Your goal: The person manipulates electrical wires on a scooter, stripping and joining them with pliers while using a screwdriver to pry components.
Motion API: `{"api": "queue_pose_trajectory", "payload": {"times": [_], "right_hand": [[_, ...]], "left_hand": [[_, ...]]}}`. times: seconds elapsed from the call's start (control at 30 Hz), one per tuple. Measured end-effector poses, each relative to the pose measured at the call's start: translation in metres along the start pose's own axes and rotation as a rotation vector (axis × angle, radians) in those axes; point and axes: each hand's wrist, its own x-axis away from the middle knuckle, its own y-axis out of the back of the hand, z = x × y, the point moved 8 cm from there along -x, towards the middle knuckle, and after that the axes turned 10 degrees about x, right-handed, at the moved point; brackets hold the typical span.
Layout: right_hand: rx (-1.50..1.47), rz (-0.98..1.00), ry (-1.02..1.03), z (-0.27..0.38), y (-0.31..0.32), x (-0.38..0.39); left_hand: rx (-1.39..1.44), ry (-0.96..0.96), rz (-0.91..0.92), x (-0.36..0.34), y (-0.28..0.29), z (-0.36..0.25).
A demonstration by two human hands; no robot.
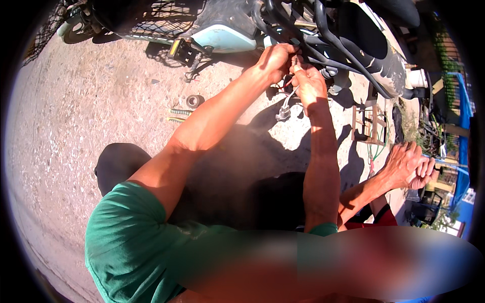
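Both my arms reach forward to the underside of a scooter [222,38] with a light blue panel and black tubes. My left hand [275,59] is curled around wiring at the scooter's frame. Just to its right, touching it, my right hand [309,85] pinches a thin white cable whose small metal end [294,62] sticks up between the two hands. The cable hangs below my right hand and ends in a white connector [283,112]. What my left fingers hold is hidden by the hand itself.
On the sandy ground lie a roll of tape [194,101] and two slim green-tipped tools [178,115]. A small wooden stool [369,121] stands to the right. Another person's clasped hands [410,164] and red sleeve [385,218] are at the right.
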Motion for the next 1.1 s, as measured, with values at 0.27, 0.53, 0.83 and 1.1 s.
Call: {"api": "queue_pose_trajectory", "payload": {"times": [0.27, 0.53, 0.83, 1.1], "right_hand": [[0.108, 0.361, 0.089, 0.033, -0.039, 0.047], [0.182, 0.131, 0.063, 0.023, -0.013, 0.051], [0.513, -0.13, 0.23, -0.001, 0.008, 0.02], [-0.308, 0.037, 0.131, 0.013, 0.008, 0.004]], "left_hand": [[0.108, 0.096, 0.042, 0.0, -0.001, 0.002], [-0.111, 0.073, 0.094, 0.018, -0.011, -0.017], [-0.821, -0.379, -0.066, 0.026, -0.014, -0.045], [-0.96, -0.556, -0.202, 0.032, -0.001, -0.05]]}}
